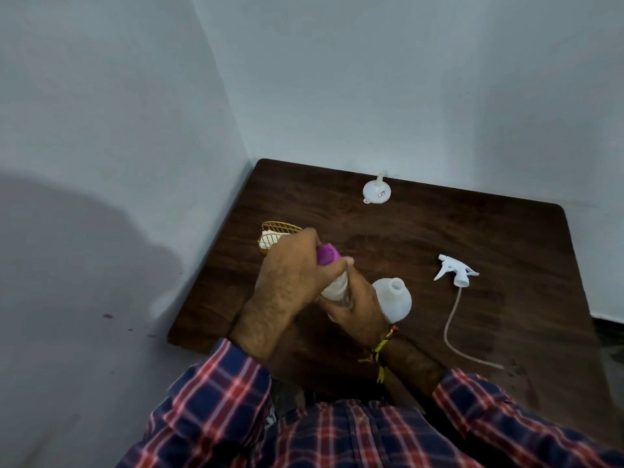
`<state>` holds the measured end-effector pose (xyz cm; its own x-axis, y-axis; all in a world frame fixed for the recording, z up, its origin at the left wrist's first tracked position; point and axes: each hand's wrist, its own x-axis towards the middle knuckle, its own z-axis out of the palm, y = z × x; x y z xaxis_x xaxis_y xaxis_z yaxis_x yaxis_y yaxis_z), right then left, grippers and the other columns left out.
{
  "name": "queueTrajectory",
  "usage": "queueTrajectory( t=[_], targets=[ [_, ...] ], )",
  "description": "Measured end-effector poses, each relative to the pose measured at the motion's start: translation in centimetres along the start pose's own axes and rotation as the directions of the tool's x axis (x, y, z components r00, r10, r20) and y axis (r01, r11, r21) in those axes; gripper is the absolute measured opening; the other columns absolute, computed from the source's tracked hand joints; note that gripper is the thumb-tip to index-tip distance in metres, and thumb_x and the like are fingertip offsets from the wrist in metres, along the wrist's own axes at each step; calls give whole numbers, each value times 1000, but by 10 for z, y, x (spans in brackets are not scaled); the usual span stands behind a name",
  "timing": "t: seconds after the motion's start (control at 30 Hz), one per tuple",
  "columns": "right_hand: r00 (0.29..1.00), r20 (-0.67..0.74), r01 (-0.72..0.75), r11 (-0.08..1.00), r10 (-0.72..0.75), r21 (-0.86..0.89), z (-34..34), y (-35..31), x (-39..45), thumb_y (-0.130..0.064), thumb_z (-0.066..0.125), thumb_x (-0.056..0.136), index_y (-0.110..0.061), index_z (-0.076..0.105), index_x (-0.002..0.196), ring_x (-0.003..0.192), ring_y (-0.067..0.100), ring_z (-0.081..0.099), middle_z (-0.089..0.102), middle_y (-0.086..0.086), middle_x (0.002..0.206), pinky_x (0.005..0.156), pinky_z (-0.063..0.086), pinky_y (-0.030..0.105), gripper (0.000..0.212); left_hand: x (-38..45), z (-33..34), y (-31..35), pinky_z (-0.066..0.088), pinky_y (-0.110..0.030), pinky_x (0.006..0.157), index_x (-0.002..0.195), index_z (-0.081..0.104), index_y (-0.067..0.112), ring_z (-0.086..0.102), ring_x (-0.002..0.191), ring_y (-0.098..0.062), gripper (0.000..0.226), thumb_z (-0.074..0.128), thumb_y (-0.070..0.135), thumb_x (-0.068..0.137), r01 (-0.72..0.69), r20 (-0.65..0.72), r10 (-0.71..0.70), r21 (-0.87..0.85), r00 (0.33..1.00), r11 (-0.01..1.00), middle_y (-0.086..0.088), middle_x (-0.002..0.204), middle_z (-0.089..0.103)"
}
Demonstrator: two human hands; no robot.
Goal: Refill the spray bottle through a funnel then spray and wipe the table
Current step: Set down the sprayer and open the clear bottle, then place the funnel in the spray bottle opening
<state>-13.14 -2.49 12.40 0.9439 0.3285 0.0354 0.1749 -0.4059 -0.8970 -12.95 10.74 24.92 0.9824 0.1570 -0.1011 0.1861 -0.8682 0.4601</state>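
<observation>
- table (pixel 439 231): dark wood top, set into a corner of pale walls; the landmark for all entries below
- clear bottle (pixel 334 290): held tilted above the table's near-left part; purple cap (pixel 327 255) on its upper end
- left hand (pixel 290 282): fingers and thumb curled round the purple cap, grasping it
- right hand (pixel 358 309): fingers wrapped round the clear bottle's body, gripping it from below; yellow and red thread at the wrist
- spray bottle (pixel 395 298): white, standing upright and uncapped near the table's middle, just beside the right hand; whether they touch cannot be told
- spray head (pixel 456 273): white trigger lying on its side toward the table's right, its tube trailing to the near edge
- funnel (pixel 376 190): white, mouth-down near the table's far edge
- wire basket (pixel 277 236): gold, at the table's left edge, a pale cloth inside
</observation>
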Motion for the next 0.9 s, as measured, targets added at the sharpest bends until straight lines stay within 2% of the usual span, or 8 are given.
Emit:
queueTrajectory(
  t=[0.1,0.17,0.23,0.3,0.4,0.5,0.6,0.9],
  targets=[
    [999,-46,6,999,-8,-31,1,4,-2,-39,79,77,-27,57,122,110,8,61,64,-6,118,96,52,35,52,3,-4,-4,47,-17,58,90,60,23,58,70,-3,50,75,65,68,91,-145,-122,-204,982,975,10,78,60],
    [998,-61,-18,999,15,-49,2,9,-5,-43,80,73,-27,59,119,109,7,60,63,-9,116,94,53,37,53,6,0,-27,44,-9,55,89,63,21,62,70,-3,46,87,50,63,149,-105,-214,-436,971,888,10,79,65],
    [997,-49,-60,997,58,-52,3,14,-5,-51,78,70,-30,59,118,108,6,61,65,-12,116,94,53,39,56,8,19,-60,52,-13,69,96,65,17,68,86,-9,48,92,30,60,213,14,-281,-689,960,692,5,92,71],
    [996,-19,-83,993,82,-86,2,16,-3,-55,77,68,-31,58,117,109,5,60,66,-14,115,97,52,38,57,4,47,-92,54,-23,84,109,62,17,66,102,-14,57,92,18,61,298,129,-310,-748,942,593,1,108,69],
    [997,-19,-83,985,81,-153,0,15,2,-51,81,69,-26,60,120,106,7,60,67,-12,115,96,50,32,60,-4,95,-126,54,-27,91,121,60,18,63,109,-16,65,89,11,64,377,209,-327,-682,922,627,0,117,65],
    [995,-7,-100,976,101,-195,0,17,9,-46,84,69,-24,59,121,107,11,60,68,-8,115,95,50,32,62,-6,132,-147,55,-37,94,116,62,27,62,110,-15,61,90,16,63,402,151,-404,-634,902,660,3,120,64],
    [987,43,-143,971,154,-190,0,20,12,-43,85,67,-25,57,124,110,11,61,68,-8,118,98,51,37,66,-6,150,-154,53,-34,94,114,59,30,60,110,-15,60,89,19,64,403,66,-444,-553,894,729,5,120,63],
    [972,70,-206,959,223,-193,-2,15,14,-25,91,63,-22,57,123,108,7,60,66,-9,115,95,47,23,68,11,170,-161,33,-39,112,140,43,20,29,142,-23,78,82,32,74,317,100,-310,-63,946,946,-5,150,40]
  ],
)
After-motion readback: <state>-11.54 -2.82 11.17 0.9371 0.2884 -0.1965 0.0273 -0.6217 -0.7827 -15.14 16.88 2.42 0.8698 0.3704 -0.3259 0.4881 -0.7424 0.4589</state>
